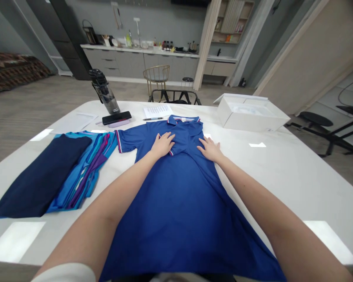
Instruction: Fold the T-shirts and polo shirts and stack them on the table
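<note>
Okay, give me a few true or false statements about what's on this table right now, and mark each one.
The left hand rests on the blue polo shirt near its collar. True.

The right hand is holding a pen. False: it lies flat on the shirt, and the pen lies on the table beyond the collar.

A black phone sits inside the white box. False: the phone lies on a lilac item left of the collar, and the box is off to the right.

A folded navy garment lies beside a folded striped garment. True.
</note>
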Action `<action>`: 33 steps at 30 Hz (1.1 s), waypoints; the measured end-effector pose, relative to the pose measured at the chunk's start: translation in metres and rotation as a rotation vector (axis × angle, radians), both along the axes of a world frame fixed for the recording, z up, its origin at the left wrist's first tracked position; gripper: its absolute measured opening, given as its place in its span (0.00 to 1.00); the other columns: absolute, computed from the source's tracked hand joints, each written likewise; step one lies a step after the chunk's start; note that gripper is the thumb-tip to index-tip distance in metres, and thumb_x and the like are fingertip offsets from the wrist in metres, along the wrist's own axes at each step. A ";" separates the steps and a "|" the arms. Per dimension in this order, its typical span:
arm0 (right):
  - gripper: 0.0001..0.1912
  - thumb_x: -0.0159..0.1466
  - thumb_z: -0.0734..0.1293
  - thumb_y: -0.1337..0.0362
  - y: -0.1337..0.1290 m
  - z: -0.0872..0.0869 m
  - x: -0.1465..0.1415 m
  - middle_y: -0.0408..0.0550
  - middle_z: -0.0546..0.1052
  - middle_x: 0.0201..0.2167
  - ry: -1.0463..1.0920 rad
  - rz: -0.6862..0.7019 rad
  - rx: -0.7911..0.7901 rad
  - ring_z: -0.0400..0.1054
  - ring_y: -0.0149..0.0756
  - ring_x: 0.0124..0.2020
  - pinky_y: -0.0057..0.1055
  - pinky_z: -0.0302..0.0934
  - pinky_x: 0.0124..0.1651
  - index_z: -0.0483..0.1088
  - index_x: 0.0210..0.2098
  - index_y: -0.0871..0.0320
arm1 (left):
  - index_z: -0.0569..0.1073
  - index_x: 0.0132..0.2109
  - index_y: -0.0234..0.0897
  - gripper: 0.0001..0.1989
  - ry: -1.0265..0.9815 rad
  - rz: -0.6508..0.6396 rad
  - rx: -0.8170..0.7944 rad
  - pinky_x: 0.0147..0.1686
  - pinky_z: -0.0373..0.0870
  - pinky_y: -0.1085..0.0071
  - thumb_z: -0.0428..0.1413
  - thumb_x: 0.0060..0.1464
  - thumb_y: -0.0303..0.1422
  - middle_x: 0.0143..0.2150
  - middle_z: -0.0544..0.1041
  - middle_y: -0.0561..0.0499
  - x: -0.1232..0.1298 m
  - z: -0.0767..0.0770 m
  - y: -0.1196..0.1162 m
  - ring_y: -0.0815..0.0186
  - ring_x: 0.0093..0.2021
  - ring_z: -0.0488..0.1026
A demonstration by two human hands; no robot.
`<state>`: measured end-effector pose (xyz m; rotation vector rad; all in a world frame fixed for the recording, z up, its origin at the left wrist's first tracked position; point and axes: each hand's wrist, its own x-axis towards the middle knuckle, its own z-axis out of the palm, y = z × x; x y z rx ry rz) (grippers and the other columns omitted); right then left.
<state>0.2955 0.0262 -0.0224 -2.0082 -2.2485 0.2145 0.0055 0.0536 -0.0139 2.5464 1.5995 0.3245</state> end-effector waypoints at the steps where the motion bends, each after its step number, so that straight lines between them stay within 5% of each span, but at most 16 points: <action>1: 0.28 0.73 0.57 0.47 -0.013 0.003 0.002 0.55 0.57 0.74 0.013 0.027 0.033 0.48 0.58 0.73 0.73 0.44 0.67 0.64 0.68 0.48 | 0.65 0.69 0.45 0.24 -0.016 -0.034 0.016 0.72 0.47 0.49 0.45 0.70 0.37 0.73 0.62 0.45 0.002 0.003 -0.008 0.57 0.73 0.57; 7: 0.21 0.71 0.64 0.51 -0.096 0.014 -0.004 0.55 0.69 0.65 0.101 0.223 0.130 0.64 0.47 0.64 0.45 0.58 0.67 0.76 0.57 0.52 | 0.72 0.63 0.44 0.19 -0.010 -0.344 0.044 0.61 0.64 0.63 0.47 0.69 0.34 0.61 0.74 0.46 0.036 0.014 -0.064 0.60 0.61 0.69; 11: 0.22 0.71 0.65 0.55 -0.154 0.015 -0.003 0.55 0.66 0.68 0.053 0.206 0.069 0.61 0.50 0.67 0.49 0.57 0.67 0.73 0.62 0.52 | 0.74 0.60 0.45 0.18 0.060 -0.469 0.011 0.57 0.65 0.64 0.48 0.69 0.33 0.57 0.75 0.46 0.067 0.013 -0.101 0.60 0.58 0.70; 17: 0.19 0.72 0.63 0.60 -0.232 0.024 0.017 0.57 0.76 0.53 0.047 0.028 0.043 0.69 0.50 0.56 0.44 0.64 0.57 0.73 0.60 0.54 | 0.76 0.58 0.44 0.17 0.041 -0.586 0.047 0.52 0.65 0.64 0.48 0.70 0.34 0.53 0.75 0.45 0.100 0.010 -0.141 0.59 0.55 0.70; 23: 0.17 0.73 0.63 0.61 -0.292 0.027 0.037 0.54 0.78 0.51 0.082 -0.051 0.040 0.72 0.45 0.52 0.38 0.61 0.56 0.73 0.58 0.56 | 0.76 0.57 0.43 0.15 0.045 -0.668 0.066 0.47 0.65 0.64 0.49 0.70 0.35 0.49 0.75 0.45 0.129 0.008 -0.172 0.58 0.49 0.70; 33: 0.09 0.69 0.68 0.58 -0.374 0.038 0.073 0.49 0.81 0.35 0.083 -0.184 -0.120 0.73 0.39 0.35 0.30 0.55 0.36 0.76 0.39 0.57 | 0.75 0.54 0.41 0.14 0.069 -0.785 0.128 0.46 0.64 0.60 0.50 0.65 0.29 0.52 0.74 0.43 0.157 0.011 -0.197 0.55 0.51 0.69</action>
